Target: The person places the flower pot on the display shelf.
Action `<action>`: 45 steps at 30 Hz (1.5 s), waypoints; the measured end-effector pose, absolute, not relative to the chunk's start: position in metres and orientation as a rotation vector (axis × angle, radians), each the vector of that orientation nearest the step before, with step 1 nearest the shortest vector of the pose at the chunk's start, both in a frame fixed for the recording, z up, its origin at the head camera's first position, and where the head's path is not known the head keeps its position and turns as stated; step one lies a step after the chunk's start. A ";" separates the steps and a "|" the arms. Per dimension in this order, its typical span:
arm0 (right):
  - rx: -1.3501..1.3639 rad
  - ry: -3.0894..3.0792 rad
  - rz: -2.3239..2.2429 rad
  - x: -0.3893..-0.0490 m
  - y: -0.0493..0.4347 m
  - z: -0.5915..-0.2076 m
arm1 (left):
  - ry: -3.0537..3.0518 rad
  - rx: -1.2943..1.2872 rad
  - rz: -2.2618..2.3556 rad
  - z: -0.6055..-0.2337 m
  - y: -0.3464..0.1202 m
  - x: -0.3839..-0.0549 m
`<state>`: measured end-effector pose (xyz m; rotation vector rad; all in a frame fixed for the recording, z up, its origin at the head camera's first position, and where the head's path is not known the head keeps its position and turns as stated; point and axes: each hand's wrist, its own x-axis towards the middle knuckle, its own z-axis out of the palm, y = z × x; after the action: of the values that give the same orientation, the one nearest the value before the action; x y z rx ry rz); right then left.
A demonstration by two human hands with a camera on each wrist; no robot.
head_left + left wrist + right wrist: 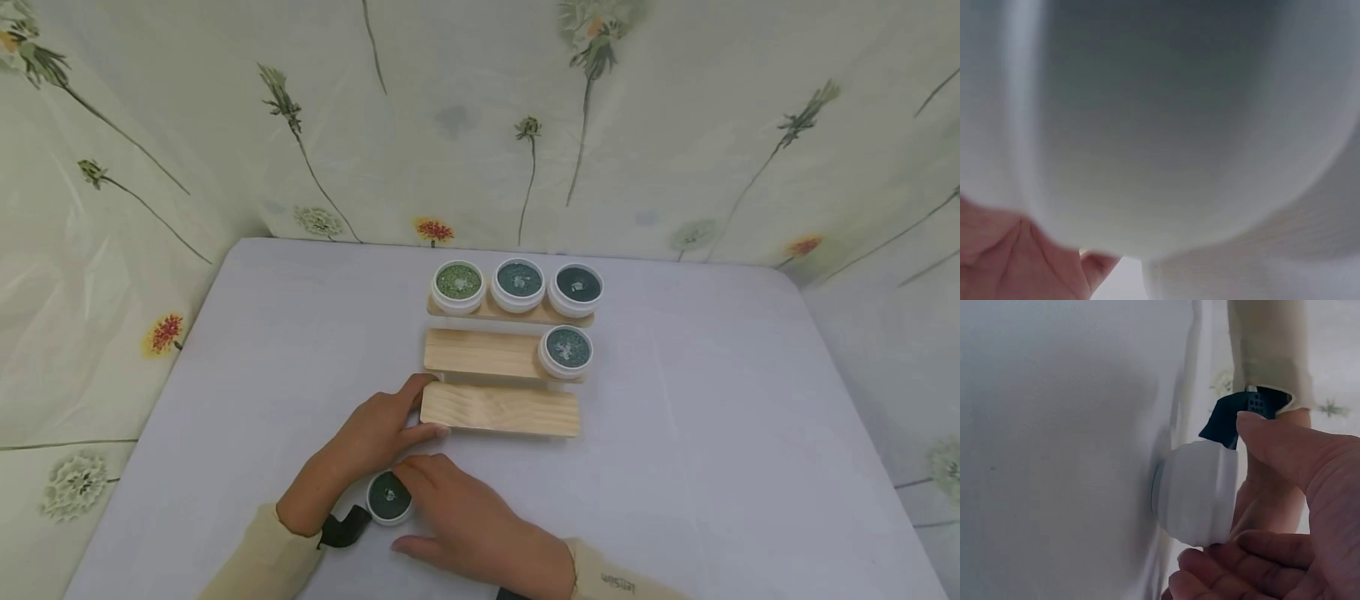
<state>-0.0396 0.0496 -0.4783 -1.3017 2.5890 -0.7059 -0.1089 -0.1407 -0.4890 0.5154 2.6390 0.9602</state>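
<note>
My left hand (378, 429) grips the left end of a stepped wooden stand (500, 408), thumb along the front of its lowest step and fingers behind that step. Close to the left wrist, a round white jar (389, 498) with a dark green top stands on the table. My right hand (468, 517) reaches around this jar, its fingertips at the rim and its thumb held apart. In the right wrist view, the white jar (1200, 490) sits between the spread thumb (1272, 444) and the fingers. A blurred white jar (1147, 212) fills most of the left wrist view.
On the stand's top step are three white jars, with a light green (458, 283), a teal (519, 282) and a dark green top (577, 287). Another jar (567, 348) sits at the middle step's right end. Flower-printed sheeting (465, 125) rises behind the white table (712, 400).
</note>
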 end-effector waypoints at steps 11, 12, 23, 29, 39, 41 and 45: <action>-1.362 2.692 -0.661 -0.040 0.041 -0.492 | 2.634 0.537 0.968 -0.491 -0.140 -0.109; -1.357 2.691 -0.665 -0.041 0.040 -0.493 | 2.635 0.538 0.969 -0.491 -0.141 -0.109; -1.243 2.635 -0.687 -0.045 0.050 -0.491 | 2.655 0.503 0.962 -0.490 -0.140 -0.107; -1.192 2.686 -0.665 -0.051 0.064 -0.477 | 2.671 0.518 0.964 -0.489 -0.141 -0.108; -1.184 3.006 -0.687 -0.068 0.092 -0.446 | 2.699 0.538 0.940 -0.490 -0.141 -0.108; -1.180 3.090 -0.673 -0.072 0.097 -0.441 | 2.703 0.540 0.940 -0.490 -0.141 -0.108; -1.164 3.201 -0.657 -0.079 0.106 -0.432 | 2.702 0.538 0.940 -0.489 -0.141 -0.108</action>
<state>-0.0794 0.1058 -0.4323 -1.1637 3.2013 -0.6569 -0.1083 -0.1406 -0.4893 0.5377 2.7022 0.9398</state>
